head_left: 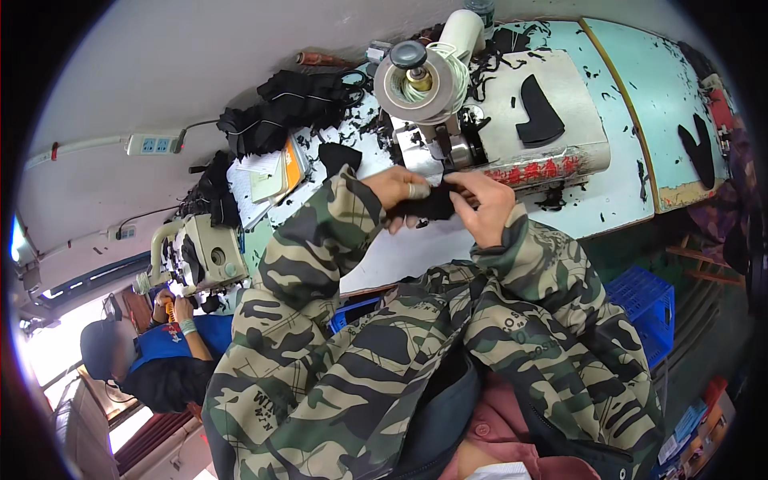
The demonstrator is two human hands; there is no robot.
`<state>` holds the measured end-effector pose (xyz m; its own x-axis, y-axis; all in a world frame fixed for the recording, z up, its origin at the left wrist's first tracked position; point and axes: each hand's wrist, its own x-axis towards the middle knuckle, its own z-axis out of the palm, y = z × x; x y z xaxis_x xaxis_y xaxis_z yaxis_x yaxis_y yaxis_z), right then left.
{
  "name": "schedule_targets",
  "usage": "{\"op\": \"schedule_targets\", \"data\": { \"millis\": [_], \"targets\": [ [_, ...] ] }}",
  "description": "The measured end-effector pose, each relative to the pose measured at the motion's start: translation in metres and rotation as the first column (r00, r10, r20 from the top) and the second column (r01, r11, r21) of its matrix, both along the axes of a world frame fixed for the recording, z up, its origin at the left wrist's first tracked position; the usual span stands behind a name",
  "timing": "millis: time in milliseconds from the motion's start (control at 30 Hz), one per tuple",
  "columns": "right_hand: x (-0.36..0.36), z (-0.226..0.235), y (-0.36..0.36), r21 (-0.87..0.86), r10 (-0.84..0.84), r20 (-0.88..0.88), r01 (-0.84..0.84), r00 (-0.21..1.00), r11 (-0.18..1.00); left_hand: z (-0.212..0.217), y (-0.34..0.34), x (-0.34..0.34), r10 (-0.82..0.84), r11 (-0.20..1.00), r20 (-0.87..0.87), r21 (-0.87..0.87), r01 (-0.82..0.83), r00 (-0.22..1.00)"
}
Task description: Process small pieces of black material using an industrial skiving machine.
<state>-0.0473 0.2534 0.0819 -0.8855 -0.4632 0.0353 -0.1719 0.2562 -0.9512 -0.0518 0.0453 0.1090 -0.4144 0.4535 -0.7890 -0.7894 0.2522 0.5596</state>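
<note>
One co-worker (172, 352) in blue and black is at 8 o'clock from the working hands, well apart, near a cream machine (212, 256) at 9. Loose papers (250, 182) lie nearer at 9, close to the left sleeve (320, 224), with a heap of dark cloth (288, 104) at 10, so that side is crowded. The left hand (392, 192) (one finger wears a pale wrapping) is clamped on a black piece of cloth (432, 206), which sits between both hands, just before the bigger machine (436, 112) at 12. Toward 6, a stretch of white table (384, 256) runs to its front edge, giving the hands room. The right hand (484, 200) pinches the cloth's upper right edge, thumb and forefinger together. At 2, a curved black piece (538, 120) rests on the machine's silver bed (584, 104); farther out, a wooden strip (618, 88) edges a second table (664, 88). A blue crate (644, 308) stands low at 4; dark pieces (702, 156) lie on the second table at 3.
</note>
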Motion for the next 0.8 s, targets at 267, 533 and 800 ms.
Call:
{"op": "schedule_targets", "data": {
  "millis": [267,533,800],
  "targets": [
    [-0.010,-0.021,0.002,-0.156,-0.015,0.394,0.083,0.919,0.984,-0.008,0.013,-0.035,0.110,0.970,-0.085,-0.210,-0.125,0.990],
    [-0.054,0.004,0.013,0.390,0.079,-0.242,0.023,0.967,0.920,-0.008,0.014,-0.010,0.150,0.987,-0.126,-0.036,-0.155,0.981],
    [-0.040,-0.018,0.017,-0.178,0.079,0.353,-0.016,0.932,0.984,0.005,0.022,0.002,0.095,0.995,-0.296,0.023,-0.093,0.950]
  ]
}}
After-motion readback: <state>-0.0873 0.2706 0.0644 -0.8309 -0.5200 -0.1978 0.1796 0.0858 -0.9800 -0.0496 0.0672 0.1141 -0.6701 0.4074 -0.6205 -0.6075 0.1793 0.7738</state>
